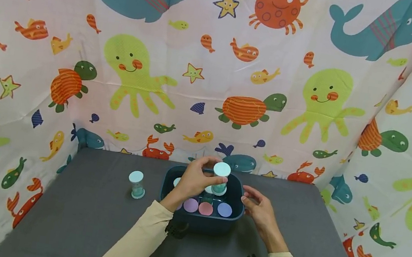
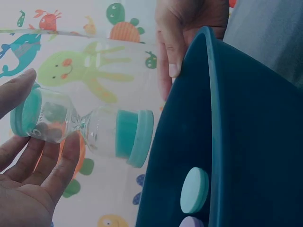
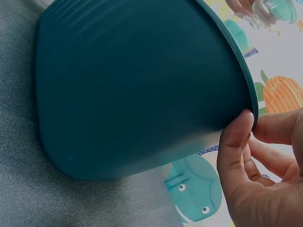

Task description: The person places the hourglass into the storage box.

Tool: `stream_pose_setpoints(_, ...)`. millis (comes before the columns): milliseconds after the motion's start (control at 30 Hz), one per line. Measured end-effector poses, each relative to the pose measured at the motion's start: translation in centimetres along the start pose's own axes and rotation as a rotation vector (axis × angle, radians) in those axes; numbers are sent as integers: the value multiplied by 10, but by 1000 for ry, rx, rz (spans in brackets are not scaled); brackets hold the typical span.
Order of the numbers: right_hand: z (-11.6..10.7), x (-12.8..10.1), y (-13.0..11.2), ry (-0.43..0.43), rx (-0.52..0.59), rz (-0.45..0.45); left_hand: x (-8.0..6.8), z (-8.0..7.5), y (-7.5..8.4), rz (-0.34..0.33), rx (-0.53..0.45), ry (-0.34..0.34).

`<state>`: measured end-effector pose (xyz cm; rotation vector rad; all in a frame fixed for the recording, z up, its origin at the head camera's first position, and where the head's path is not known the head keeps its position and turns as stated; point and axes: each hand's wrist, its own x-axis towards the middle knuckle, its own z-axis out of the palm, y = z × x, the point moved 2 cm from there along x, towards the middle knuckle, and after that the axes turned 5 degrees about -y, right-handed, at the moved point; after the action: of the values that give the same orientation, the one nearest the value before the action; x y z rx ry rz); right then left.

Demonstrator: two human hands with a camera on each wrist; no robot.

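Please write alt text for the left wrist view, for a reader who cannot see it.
The left hand holds a teal-capped sand timer on its side beside a dark teal tub. The right hand grips the tub's rim, two round caps show inside, and a sea-creature cloth hangs behind.

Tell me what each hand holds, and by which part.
The left hand holds a teal-capped sand timer by its upper bulb and cap, above the bin. The right hand pinches the bin's rim.
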<state>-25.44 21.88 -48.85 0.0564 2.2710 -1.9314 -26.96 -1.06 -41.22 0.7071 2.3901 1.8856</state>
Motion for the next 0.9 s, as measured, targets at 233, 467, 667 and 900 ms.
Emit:
stream_pose_setpoints(233,0,1,2,5,-3,2,6,6,-5,-45,49,-15)
stream_pose_setpoints(467,1,1,1,16,-9,17,14,11,-16,-116,142,-49)
stream_pose_setpoints(667,1,1,3,14,7,26,20,16,-22,-157,181,-70)
stream_pose_setpoints(900,1,1,2,7,12,24,27,21,-26,-177,237,-83)
